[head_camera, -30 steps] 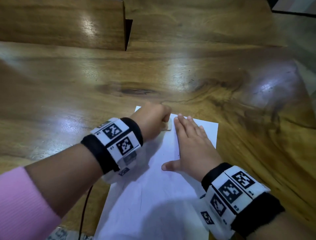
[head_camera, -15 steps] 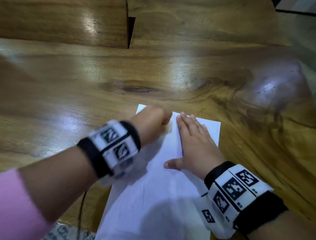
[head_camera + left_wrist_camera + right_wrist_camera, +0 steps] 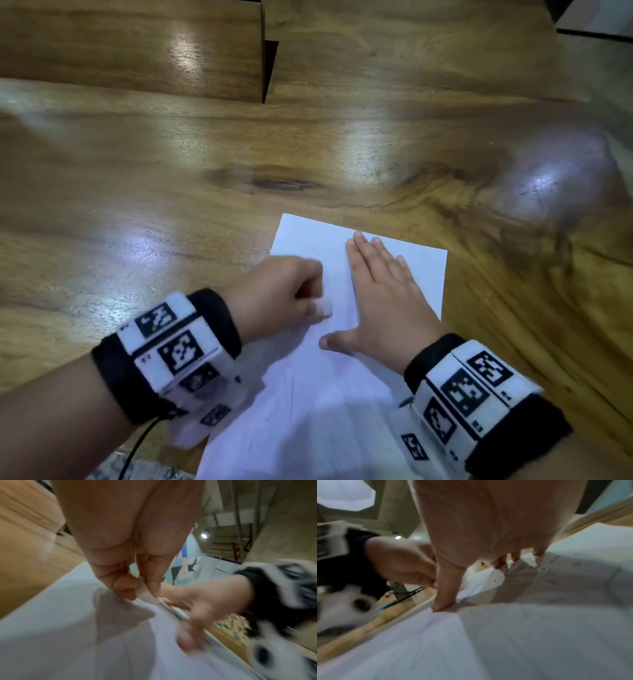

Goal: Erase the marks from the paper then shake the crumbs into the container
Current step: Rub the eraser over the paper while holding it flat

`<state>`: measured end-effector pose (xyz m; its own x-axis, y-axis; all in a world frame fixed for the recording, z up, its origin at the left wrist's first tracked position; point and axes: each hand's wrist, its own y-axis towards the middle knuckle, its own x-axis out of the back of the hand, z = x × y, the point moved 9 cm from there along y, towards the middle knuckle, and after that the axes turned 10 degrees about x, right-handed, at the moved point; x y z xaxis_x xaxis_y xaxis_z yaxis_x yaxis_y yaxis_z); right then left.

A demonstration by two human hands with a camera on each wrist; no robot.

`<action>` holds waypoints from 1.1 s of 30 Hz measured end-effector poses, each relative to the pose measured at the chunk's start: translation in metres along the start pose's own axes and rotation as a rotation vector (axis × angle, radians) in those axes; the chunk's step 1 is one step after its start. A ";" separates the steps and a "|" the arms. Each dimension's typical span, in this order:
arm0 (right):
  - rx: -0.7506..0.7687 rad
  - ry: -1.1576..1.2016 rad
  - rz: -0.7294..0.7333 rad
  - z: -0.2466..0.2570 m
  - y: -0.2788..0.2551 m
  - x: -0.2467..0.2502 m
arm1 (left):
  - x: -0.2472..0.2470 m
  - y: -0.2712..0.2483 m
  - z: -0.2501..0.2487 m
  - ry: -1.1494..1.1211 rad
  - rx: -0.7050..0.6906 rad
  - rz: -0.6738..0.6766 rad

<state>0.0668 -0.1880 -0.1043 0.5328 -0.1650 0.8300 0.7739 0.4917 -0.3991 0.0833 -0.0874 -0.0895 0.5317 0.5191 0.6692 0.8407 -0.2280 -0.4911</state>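
A white sheet of paper [image 3: 308, 411] lies on the wooden table [image 3: 171, 205]. My left hand [image 3: 284, 298] pinches a small pale eraser [image 3: 323, 306] between thumb and fingers [image 3: 126, 588] and presses it on the paper's left half. The eraser [image 3: 144, 592] shows in the left wrist view too, blurred. My right hand [image 3: 380, 291] lies flat on the paper just right of the eraser, fingers straight, thumb spread out. Dark crumbs [image 3: 554, 581] speckle the paper [image 3: 539, 635] in the right wrist view. No container is in view.
A wooden panel [image 3: 137, 48] stands upright at the back left of the table, with a dark gap at its right end. A black cable [image 3: 137, 445] hangs from my left wristband. A patterned floor shows below the table's near edge.
My left hand has drawn the eraser back toward me along the paper, from near the top edge to beside my right thumb. My right hand has stayed flat on the sheet.
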 end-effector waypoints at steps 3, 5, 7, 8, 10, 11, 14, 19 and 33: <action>-0.015 -0.017 0.011 0.000 0.000 0.001 | 0.035 0.030 -0.011 -0.006 0.015 -0.169; -0.022 -0.028 0.018 0.000 0.000 0.002 | 0.047 0.052 -0.026 0.059 -0.008 -0.224; -0.031 -0.024 0.018 0.001 0.001 0.003 | 0.046 0.059 -0.034 0.102 -0.023 -0.241; -0.035 -0.018 0.016 0.001 0.001 0.004 | 0.042 0.053 -0.033 0.111 -0.034 -0.245; -0.045 -0.006 0.008 0.000 0.002 0.004 | 0.026 0.027 -0.027 0.135 -0.090 -0.204; -0.047 -0.003 0.003 0.000 0.002 0.003 | 0.016 0.014 -0.024 0.148 -0.114 -0.151; -0.047 0.001 0.007 0.000 0.003 0.002 | 0.007 0.008 -0.019 0.196 -0.111 -0.096; -0.043 -0.020 0.027 0.000 0.001 0.003 | 0.043 0.058 -0.039 0.192 -0.057 -0.248; -0.023 0.150 -0.042 -0.014 -0.001 0.009 | 0.002 0.002 -0.013 0.242 -0.042 -0.087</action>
<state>0.0756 -0.2022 -0.1016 0.5439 -0.3118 0.7790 0.8031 0.4625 -0.3756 0.0871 -0.0973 -0.0823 0.4623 0.3270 0.8242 0.8850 -0.2275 -0.4061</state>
